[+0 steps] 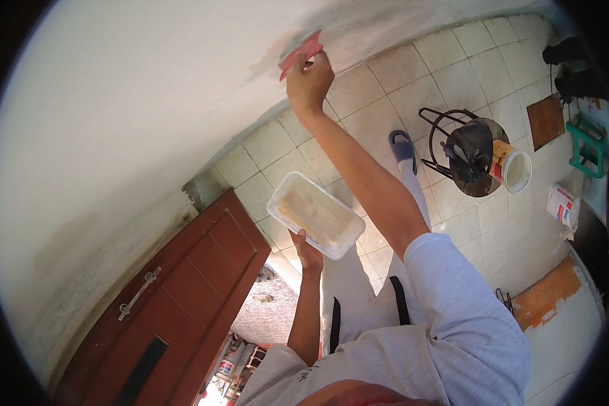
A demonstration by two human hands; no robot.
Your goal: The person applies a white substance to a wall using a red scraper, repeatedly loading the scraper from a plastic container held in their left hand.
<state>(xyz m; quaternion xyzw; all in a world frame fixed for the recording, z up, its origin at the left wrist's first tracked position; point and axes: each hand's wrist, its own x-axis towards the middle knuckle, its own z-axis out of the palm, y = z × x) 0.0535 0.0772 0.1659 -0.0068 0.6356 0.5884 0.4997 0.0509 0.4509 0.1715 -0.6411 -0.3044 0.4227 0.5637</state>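
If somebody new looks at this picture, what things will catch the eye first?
First, the right hand, stretched up high and pressing a red flat tool against the pale wall. Next, the left hand holding up a shallow white tray with yellowish paste, in the middle of the picture. Lower left stands a brown wooden door, and on the right a white bucket lies on the tiled floor.

Pale tiled floor (453, 74), dark grout lines. On it: round black stool (470, 152) with wire frame, white bucket (514, 169) touching its right side. White tub (561, 205) lower right, apart from bucket. Brown tile (545, 120) near green stool (587, 147). Orange patch (547, 292) at lower right. Blue slipper (402, 145) planted left of black stool. Dark shoes (567, 51) at far top right.
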